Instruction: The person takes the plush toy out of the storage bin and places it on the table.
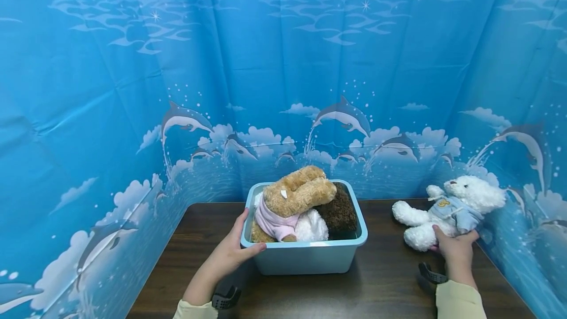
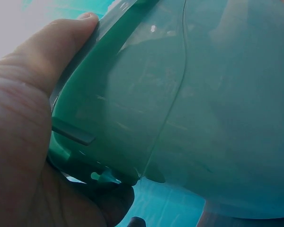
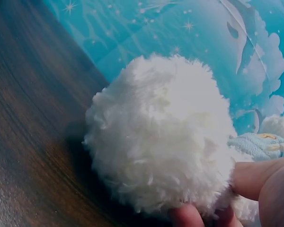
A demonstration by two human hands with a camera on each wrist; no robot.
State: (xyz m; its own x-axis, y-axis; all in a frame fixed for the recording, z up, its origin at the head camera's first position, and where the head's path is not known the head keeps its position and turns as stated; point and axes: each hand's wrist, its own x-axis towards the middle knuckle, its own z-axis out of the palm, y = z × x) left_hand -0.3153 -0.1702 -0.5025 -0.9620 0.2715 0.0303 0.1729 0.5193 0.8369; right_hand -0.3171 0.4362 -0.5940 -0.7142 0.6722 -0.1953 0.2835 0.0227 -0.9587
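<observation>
A light blue plastic tub (image 1: 305,259) stands on the table with plush toys inside. My left hand (image 1: 232,245) grips the tub's left front corner; in the left wrist view the thumb (image 2: 61,40) lies along the rim and a fingertip curls beneath it. At the far right, a white teddy bear (image 1: 480,195) in a light blue top lies tilted on its back, head to the right. My right hand (image 1: 456,250) holds it around the leg and lower body. In the right wrist view a fluffy white part (image 3: 158,137) of the bear fills the middle, fingertips under it.
In the tub a tan plush toy (image 1: 301,198) in a pink top lies upside down, its legs above the rim. Beside it are a white plush piece (image 1: 311,226) and a dark brown one (image 1: 338,210). A dolphin-print curtain (image 1: 283,87) surrounds the dark wooden table (image 1: 381,279).
</observation>
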